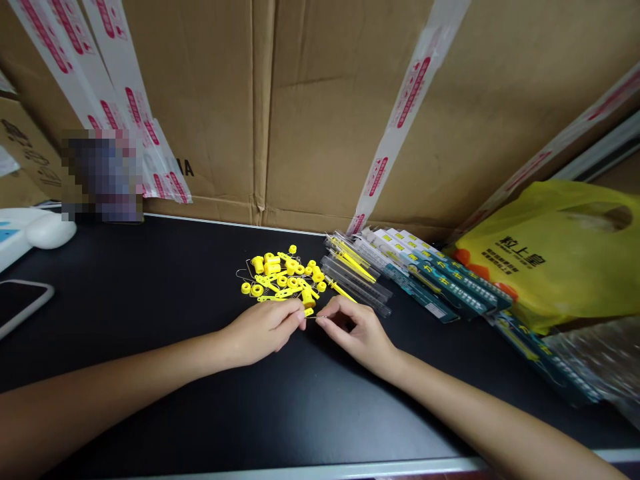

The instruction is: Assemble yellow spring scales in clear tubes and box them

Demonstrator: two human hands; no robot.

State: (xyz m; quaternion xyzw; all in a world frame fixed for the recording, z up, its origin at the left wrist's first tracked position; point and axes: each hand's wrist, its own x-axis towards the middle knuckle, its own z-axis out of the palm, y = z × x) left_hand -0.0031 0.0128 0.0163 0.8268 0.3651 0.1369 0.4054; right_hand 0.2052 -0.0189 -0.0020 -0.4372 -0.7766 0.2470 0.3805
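Note:
My left hand point(267, 327) is closed in a pinch on a small flat yellow plastic piece point(309, 312), whose end pokes out past the fingertips. A thin metal wire point(312, 317) spans the short gap between my hands. Its right end is pinched between thumb and forefinger of my right hand point(363, 333). Whether wire and yellow piece are joined is hidden by my left fingers. Just beyond lies a loose pile of yellow plastic rings point(257, 291), spools point(273, 268), flat strips and bent wires. Behind my right hand rests a slim yellow stick point(344, 291).
Clear plastic sleeves point(357, 283) with yellow sticks lie right of the pile, beside stacked printed packages point(435, 273). A yellow plastic bag point(565, 247) stands far right. At left are a phone point(25, 303) and a white device point(30, 230). Tall cardboard point(210, 100) borders the black table point(200, 413).

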